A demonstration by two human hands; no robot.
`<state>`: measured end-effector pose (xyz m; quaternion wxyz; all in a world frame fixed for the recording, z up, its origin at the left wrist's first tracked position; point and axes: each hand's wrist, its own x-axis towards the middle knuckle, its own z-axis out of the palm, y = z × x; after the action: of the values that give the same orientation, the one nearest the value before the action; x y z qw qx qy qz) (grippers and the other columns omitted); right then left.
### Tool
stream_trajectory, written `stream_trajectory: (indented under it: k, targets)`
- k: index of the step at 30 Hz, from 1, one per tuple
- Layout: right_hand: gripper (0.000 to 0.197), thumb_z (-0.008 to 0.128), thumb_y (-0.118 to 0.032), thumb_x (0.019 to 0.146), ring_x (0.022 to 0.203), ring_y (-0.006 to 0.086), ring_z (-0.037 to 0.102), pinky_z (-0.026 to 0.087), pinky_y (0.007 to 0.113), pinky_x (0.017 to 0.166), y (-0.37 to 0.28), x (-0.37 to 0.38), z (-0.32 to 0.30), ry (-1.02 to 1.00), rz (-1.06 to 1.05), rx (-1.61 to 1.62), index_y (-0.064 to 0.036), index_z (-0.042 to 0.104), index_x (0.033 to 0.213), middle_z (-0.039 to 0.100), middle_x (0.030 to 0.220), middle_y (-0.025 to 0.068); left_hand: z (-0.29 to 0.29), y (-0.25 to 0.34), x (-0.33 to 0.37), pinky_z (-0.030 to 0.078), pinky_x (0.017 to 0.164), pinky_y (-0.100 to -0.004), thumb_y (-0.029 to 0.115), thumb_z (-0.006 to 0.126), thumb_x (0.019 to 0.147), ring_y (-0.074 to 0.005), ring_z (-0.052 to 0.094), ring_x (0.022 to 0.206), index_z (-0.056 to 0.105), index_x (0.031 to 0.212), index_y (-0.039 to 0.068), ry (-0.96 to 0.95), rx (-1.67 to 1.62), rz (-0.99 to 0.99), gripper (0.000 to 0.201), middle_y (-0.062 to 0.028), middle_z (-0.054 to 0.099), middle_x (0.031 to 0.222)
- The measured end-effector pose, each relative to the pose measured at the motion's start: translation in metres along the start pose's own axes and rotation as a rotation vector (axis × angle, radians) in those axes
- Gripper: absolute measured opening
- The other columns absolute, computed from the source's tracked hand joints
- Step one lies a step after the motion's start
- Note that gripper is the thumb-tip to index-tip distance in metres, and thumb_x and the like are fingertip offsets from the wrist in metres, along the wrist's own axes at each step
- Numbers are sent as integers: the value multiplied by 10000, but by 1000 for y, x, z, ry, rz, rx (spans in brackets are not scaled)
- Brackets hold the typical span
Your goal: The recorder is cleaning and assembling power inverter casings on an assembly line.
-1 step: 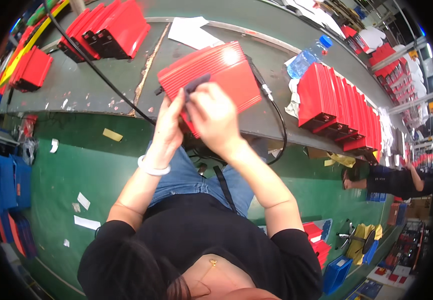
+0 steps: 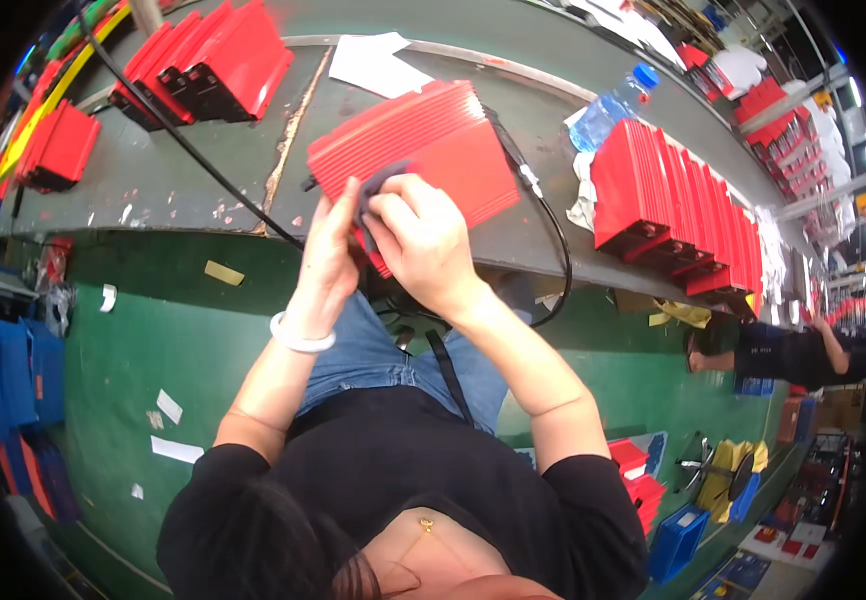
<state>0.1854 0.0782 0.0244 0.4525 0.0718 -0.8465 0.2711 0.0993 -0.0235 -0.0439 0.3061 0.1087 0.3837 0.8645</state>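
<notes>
Head view: shifting dark cloth [image 2: 377, 182], pinched in curled R hand [image 2: 421, 235], a bit lower twd near edge of red ridged box [image 2: 423, 135] at table [image 2: 163, 180] edge vs. a sec ago; prob. wiping there now. Holding L hand [image 2: 328, 250] beside cloth, can't tell how closed.

Reference point: the central case [image 2: 488, 165], at the near edge of the workbench [image 2: 193, 185]. At its near left part: the cloth [image 2: 383, 177], left hand [image 2: 328, 250] and right hand [image 2: 425, 235]. Behind it, leftward: a paper sheet [image 2: 378, 65]. To its left, farther back: a case group [image 2: 243, 60]; a second group [image 2: 63, 140] farther left. To its right: a cable [image 2: 561, 235], then a crumpled wad [image 2: 584, 195], then a case row [image 2: 643, 190]. Right and slightly behind: a bottle [image 2: 601, 122].
</notes>
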Motion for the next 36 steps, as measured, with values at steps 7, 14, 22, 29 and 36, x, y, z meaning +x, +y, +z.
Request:
stream_trajectory:
  k: [7,14,22,29,36]
  targets:
    - [114,675,-17,752,793,337,608,478,410,699,61,-19,-33,30,229,-273,-27,601,839,596,829,133,18,10,2,473,962,-351,254,618,956,-186,558,1153,446,1355,27,101,60,51,490,-88,550,1288]
    - [144,588,58,841,820,161,614,480,301,747,103,-69,-62,246,728,148,12,593,978,622,885,73,19,16,9,465,976,-355,408,610,946,-182,581,1135,527,1305,46,58,-121,-41,516,-70,610,1232]
    - [162,590,60,902,971,125,612,464,249,905,66,-30,-81,546,564,258,34,563,1060,647,1043,69,17,19,8,459,1023,-471,525,516,953,-265,549,1213,472,1368,79,-50,-394,-221,611,-93,561,1325]
    - [201,669,83,710,825,154,623,477,277,762,61,-18,-76,301,226,-265,-14,608,875,702,959,68,25,21,2,470,1013,-491,504,528,954,-280,562,1191,473,1358,80,-9,-449,-265,588,-98,560,1318]
    - [171,634,-19,651,858,200,634,424,346,790,69,-6,-81,152,-42,-703,-80,646,810,718,918,8,35,28,9,515,968,-470,473,600,924,-258,604,1130,534,1296,77,65,-383,-285,548,-93,600,1251]
